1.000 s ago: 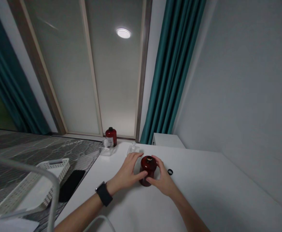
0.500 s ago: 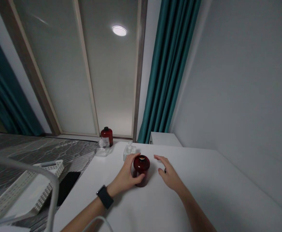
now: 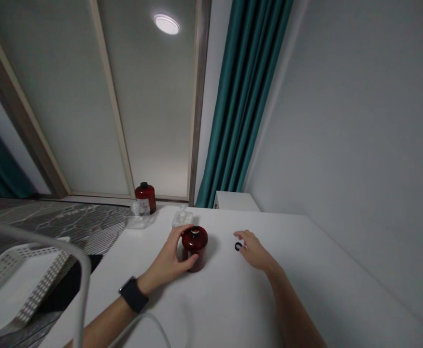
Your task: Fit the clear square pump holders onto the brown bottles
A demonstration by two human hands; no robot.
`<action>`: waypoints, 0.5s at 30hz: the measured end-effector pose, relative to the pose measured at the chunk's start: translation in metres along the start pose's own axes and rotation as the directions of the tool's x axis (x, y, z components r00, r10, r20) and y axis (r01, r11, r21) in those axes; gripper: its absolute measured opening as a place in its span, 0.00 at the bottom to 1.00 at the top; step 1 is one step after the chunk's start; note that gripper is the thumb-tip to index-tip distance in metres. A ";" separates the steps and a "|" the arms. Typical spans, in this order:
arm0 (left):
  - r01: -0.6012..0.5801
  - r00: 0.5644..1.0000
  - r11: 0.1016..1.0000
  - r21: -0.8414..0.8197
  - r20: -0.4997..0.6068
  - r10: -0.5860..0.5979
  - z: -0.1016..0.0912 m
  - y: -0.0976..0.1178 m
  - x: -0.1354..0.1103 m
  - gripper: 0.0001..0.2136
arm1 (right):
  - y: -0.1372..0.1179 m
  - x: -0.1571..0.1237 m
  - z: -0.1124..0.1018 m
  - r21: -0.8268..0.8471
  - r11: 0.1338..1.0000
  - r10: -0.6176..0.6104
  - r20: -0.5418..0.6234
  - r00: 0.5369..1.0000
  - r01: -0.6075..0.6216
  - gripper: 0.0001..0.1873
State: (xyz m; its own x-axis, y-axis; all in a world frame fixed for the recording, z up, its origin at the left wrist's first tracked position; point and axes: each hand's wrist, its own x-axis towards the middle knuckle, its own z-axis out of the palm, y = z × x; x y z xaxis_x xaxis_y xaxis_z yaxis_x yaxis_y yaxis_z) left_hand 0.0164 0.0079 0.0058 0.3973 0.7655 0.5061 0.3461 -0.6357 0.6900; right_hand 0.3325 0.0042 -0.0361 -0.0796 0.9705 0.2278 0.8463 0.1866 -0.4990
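A dark red round jar (image 3: 196,247) stands upright on the white table (image 3: 305,290). My left hand (image 3: 168,258), with a black watch on the wrist, is wrapped round the jar's left side. My right hand (image 3: 255,250) rests on the table to the right of the jar, its fingertips touching a small black ring-shaped cap (image 3: 238,246). Whether the fingers grip the cap is unclear.
A second dark red bottle (image 3: 145,197) stands at the table's far left corner beside a clear tray (image 3: 138,220). A small clear bottle (image 3: 181,216) sits behind the jar. A white perforated basket (image 3: 12,275) and a dark phone (image 3: 66,285) lie on the left.
My right hand left the jar and moved right to the black cap. My left hand stayed on the jar. The view shifted right.
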 end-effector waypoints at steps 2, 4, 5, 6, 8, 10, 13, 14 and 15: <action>-0.006 1.000 1.000 -0.002 0.001 0.006 0.001 -0.002 0.000 0.30 | -0.002 -0.002 0.000 -0.029 0.999 0.024 0.010 1.000 -0.023 0.24; -0.009 1.000 1.000 -0.014 -0.001 0.009 0.001 -0.004 0.000 0.30 | -0.003 -0.003 0.000 -0.056 0.997 0.050 0.017 0.999 -0.049 0.22; -0.011 1.000 1.000 -0.019 -0.005 0.011 0.001 -0.004 0.000 0.30 | -0.003 -0.003 0.000 -0.067 0.996 0.061 0.021 0.998 -0.059 0.22; -0.013 1.000 1.000 -0.022 -0.009 0.013 0.002 -0.004 0.000 0.29 | -0.003 -0.003 0.000 -0.076 0.995 0.070 0.024 0.997 -0.068 0.21; -0.009 1.000 1.000 -0.024 -0.015 0.009 0.002 -0.004 0.000 0.29 | -0.004 -0.003 0.001 -0.090 0.993 0.079 0.026 0.997 -0.077 0.20; 0.000 1.000 1.000 -0.027 -0.018 0.000 0.002 -0.003 0.000 0.29 | -0.005 -0.003 0.002 -0.099 0.992 0.076 0.022 0.997 -0.074 0.16; 0.016 1.000 0.999 -0.038 -0.022 -0.017 0.003 -0.004 0.000 0.30 | -0.007 -0.002 0.005 -0.098 0.994 0.050 0.018 0.999 -0.048 0.09; 0.022 0.999 0.999 -0.043 -0.024 -0.023 0.004 -0.004 0.000 0.30 | -0.009 -0.002 0.005 -0.091 0.995 0.036 0.017 0.999 -0.035 0.07; 0.029 0.999 0.998 -0.048 -0.026 -0.030 0.004 -0.004 -0.001 0.30 | -0.011 -0.001 0.006 -0.081 0.997 0.020 0.017 1.000 -0.019 0.06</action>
State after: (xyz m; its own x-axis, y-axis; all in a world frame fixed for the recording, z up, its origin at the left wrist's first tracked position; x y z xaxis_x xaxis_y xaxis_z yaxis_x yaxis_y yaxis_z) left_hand 0.0184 0.0097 0.0000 0.3643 0.7868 0.4983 0.3161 -0.6078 0.7285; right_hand 0.3201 0.0018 -0.0364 -0.0716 0.9766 0.2029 0.8875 0.1552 -0.4338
